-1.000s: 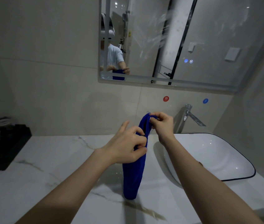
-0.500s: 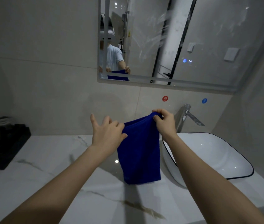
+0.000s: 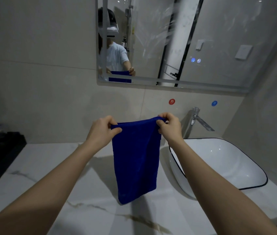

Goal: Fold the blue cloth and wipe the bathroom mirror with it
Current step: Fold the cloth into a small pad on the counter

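Cloth (image 3: 135, 158) hangs; left hand (image 3: 100, 133), right hand (image 3: 170, 128) pinch top corners; fingertips behind hidden.

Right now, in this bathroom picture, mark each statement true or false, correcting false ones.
1. The left hand and right hand each pinch a top corner of the blue cloth. True.
2. The blue cloth touches the mirror. False: it hangs over the marble countertop, apart from the mirror.
3. The faucet stands left of the cloth. False: it stands to its right, behind the white basin.
4. A red sticker and a blue sticker sit on the wall below the mirror. True.
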Demonstrator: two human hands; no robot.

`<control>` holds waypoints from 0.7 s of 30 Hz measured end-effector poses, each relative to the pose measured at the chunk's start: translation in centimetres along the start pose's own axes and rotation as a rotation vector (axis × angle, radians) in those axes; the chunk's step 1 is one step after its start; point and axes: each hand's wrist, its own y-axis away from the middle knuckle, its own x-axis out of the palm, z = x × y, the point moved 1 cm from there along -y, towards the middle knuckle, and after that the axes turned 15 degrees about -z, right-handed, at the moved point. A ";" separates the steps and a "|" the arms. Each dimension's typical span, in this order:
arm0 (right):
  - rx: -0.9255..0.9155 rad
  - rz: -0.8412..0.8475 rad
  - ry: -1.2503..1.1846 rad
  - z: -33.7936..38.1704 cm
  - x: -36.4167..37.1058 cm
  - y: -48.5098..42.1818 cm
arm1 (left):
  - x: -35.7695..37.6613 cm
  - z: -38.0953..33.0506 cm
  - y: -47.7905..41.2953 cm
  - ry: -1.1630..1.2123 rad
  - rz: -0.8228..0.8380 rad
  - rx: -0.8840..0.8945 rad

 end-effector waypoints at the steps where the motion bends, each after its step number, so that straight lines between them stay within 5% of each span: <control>1: 0.009 0.002 -0.004 -0.1 0.1 -0.4 | 0.3 0.1 -0.3 0.053 -0.009 -0.048; 13: -0.066 -0.009 -0.084 1.4 1.9 -6.4 | 1.5 -3.0 -6.1 0.068 -0.147 -0.013; 21: -0.117 0.066 0.020 -1.8 -0.1 -1.5 | 1.0 0.0 -1.2 -0.035 -0.050 -0.053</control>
